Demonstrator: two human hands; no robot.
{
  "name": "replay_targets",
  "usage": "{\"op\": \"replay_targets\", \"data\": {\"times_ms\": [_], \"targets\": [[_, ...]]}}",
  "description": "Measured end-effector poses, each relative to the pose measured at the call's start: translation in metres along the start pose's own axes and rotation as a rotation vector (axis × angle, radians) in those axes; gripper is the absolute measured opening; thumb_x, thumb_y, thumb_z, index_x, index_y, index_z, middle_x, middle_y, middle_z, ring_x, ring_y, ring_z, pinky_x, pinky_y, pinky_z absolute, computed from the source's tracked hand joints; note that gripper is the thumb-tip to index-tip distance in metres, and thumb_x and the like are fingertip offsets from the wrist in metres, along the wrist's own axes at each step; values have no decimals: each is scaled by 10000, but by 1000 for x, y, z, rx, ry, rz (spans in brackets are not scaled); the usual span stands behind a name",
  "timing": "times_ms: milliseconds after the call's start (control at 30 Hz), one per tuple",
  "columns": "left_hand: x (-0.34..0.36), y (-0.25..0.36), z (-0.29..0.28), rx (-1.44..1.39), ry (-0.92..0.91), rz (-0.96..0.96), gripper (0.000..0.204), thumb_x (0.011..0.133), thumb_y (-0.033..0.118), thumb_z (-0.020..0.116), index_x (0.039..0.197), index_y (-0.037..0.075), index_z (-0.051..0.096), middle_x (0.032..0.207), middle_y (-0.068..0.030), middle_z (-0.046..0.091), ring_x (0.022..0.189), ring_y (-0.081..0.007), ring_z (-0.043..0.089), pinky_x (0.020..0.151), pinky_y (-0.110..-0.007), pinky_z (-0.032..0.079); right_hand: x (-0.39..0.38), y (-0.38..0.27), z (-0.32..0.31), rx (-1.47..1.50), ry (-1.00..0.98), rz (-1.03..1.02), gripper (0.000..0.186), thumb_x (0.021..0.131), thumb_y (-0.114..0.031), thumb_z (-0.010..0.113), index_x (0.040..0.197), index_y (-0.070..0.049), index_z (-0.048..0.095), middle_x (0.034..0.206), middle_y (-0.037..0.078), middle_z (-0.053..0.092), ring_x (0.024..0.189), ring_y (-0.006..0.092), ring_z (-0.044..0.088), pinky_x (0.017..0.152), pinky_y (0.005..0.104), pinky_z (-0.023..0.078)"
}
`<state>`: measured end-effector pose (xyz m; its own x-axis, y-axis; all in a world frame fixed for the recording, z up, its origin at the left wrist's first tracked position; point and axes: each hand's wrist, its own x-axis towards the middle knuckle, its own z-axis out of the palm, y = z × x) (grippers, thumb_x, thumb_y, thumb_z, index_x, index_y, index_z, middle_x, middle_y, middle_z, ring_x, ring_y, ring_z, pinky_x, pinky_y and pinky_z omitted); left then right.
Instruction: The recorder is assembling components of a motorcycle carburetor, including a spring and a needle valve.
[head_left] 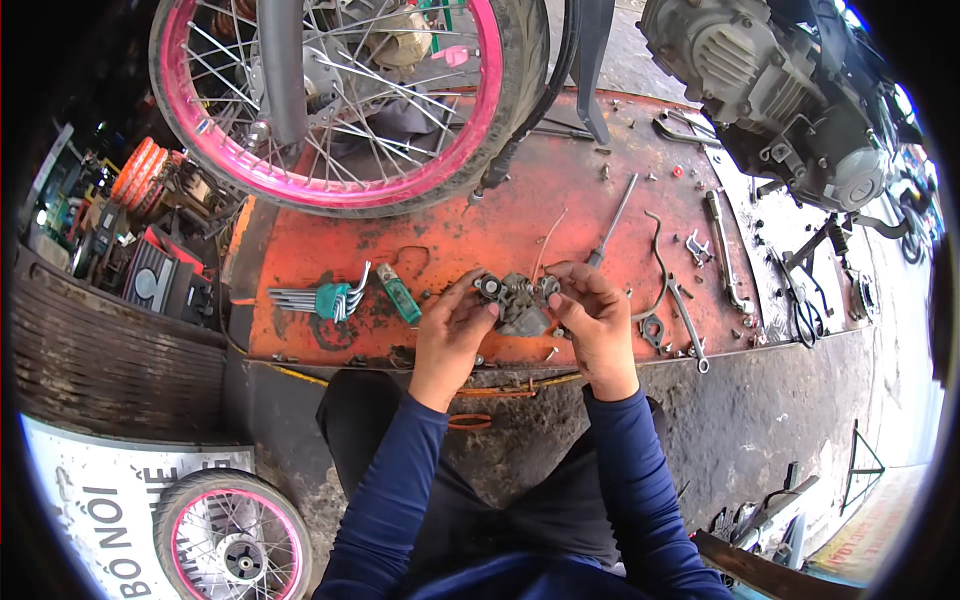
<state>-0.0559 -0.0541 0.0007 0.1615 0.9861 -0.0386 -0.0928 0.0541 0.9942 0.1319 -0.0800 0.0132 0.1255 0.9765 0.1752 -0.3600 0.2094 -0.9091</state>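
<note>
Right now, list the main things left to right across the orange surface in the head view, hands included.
Hex keys, small green item, left hand, metal part, right hand, wrench, long metal tool.

Dark-lettered white board (128, 455), red-lettered pale surface (865, 535)

Grey metal part (525, 322), red-orange platform (490, 238), pink rim (340, 196)

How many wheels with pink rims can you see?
2. The upper wheel is at the top, left of the middle; the lower wheel is near the bottom left corner. Others could be hidden.
</note>
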Motion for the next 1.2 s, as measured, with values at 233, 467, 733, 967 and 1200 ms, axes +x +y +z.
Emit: {"op": "replay_targets", "data": {"times_ms": [233,467,733,967,1200], "targets": [[-7,-2,9,-128,34,57,434,919,35,705,1336,-10,595,1087,-63,689,1003,-110,645,877,-252,513,-19,9,-1,131,79,17,294,894,76,629,1184,32,635,989,-10,612,916,66,558,817,231,455],[-10,-7,4,-161,44,65,437,894,-13,719,1318,-12,613,1063,-56,698,969,-101,647,860,-244,505,-29,13,-1,116,62,-42,326,879,94,643,1200,47,622,1104,35,631,1070,118,604,893,254,471],[-10,-3,6,-127,98,53,377,883,42,762,1241,-11,657,1049,-61,700,906,-91,644,803,-242,507,-32,6,3,127,31,-69,325,882,118,625,1202,69,603,1160,53,589,1097,140,604,916,267,478],[-8,-2,9,-73,144,88,336,884,69,772,1189,-29,671,1090,-87,706,973,-129,672,867,-276,531,-30,2,7,124,-29,-143,341,871,161,587,1200,74,597,1164,71,561,1133,160,577,956,285,456],[-7,-2,10,-171,161,37,342,867,35,774,1188,-32,676,1083,-96,713,978,-142,676,884,-279,525,-28,2,4,87,-60,-154,352,866,175,576,1201,71,599,1185,80,546,1143,154,563,920,264,456]]}}
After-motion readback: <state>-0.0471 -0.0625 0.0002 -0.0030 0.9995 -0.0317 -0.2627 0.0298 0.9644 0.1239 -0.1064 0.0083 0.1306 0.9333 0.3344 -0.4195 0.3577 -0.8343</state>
